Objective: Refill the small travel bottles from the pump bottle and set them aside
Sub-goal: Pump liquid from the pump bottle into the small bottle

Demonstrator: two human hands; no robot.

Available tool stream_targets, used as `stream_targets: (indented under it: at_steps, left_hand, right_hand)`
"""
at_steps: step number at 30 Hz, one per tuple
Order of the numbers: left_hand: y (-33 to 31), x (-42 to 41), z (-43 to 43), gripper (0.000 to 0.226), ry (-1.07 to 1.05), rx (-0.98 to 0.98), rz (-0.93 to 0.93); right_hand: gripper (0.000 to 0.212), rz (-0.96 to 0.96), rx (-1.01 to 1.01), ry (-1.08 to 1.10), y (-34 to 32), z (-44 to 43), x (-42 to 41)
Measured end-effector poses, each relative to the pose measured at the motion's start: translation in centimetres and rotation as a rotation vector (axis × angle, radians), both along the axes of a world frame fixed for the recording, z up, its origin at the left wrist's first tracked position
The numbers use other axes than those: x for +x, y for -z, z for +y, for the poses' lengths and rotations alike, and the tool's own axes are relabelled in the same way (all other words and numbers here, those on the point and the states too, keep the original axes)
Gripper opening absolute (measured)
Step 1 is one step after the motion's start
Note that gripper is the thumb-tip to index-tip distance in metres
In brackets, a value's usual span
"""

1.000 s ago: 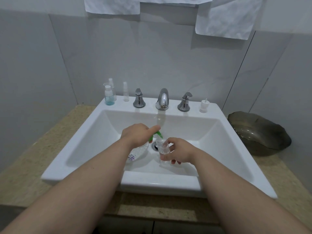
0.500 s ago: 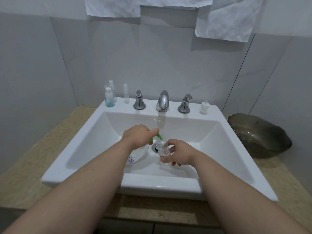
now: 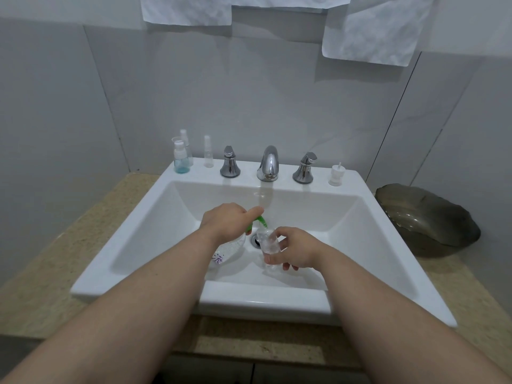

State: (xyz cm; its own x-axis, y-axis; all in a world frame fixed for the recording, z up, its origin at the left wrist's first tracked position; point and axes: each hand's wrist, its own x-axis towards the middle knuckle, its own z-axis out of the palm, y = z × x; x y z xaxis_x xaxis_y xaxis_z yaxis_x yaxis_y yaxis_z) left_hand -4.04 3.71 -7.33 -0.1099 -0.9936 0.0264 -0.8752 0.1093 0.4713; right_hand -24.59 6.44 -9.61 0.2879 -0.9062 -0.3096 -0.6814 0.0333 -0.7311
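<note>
Over the white sink [image 3: 155, 223], my left hand [image 3: 227, 221] grips a clear pump bottle [image 3: 228, 252] with a green pump head [image 3: 260, 221], a finger lying on top of the pump. The green spout points down at the mouth of a small clear travel bottle [image 3: 267, 242], which my right hand [image 3: 295, 249] holds tilted just above the drain. On the sink's back ledge at the left stand a small bottle with blue liquid [image 3: 180, 159], another clear one behind it and a thin clear bottle [image 3: 208, 155]. A loose white pump cap [image 3: 336, 174] sits on the ledge at the right.
A chrome faucet [image 3: 268, 163] with two handles [image 3: 230, 166] [image 3: 304, 169] stands at the back of the sink. A dark glass bowl [image 3: 426, 220] rests on the beige counter to the right. White towels [image 3: 368, 29] hang on the tiled wall above.
Both hands hold almost the same positions over the drain. The view has shifted slightly downward, so the ledge items appear a little higher.
</note>
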Motion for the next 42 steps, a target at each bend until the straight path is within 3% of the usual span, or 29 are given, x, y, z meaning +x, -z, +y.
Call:
stream_targets:
  at_steps: [5, 29, 36, 42]
  left_hand:
    - [-0.20, -0.04, 0.22, 0.075, 0.007, 0.007, -0.003]
    - [-0.31, -0.29, -0.26, 0.049, 0.005, 0.012, -0.028]
    - [-0.15, -0.12, 0.17, 0.074, 0.019, 0.015, -0.011]
    - [-0.31, -0.19, 0.37, 0.071, -0.001, 0.031, 0.017]
  right_hand:
    - [0.048, 0.002, 0.005, 0.004, -0.09, 0.02, -0.04]
    - [0.048, 0.006, 0.012, -0.005, -0.05, 0.13, 0.05]
    - [0.050, 0.010, 0.002, 0.001, -0.20, 0.16, -0.04]
    - [0.047, -0.006, 0.007, -0.001, -0.11, 0.15, -0.12]
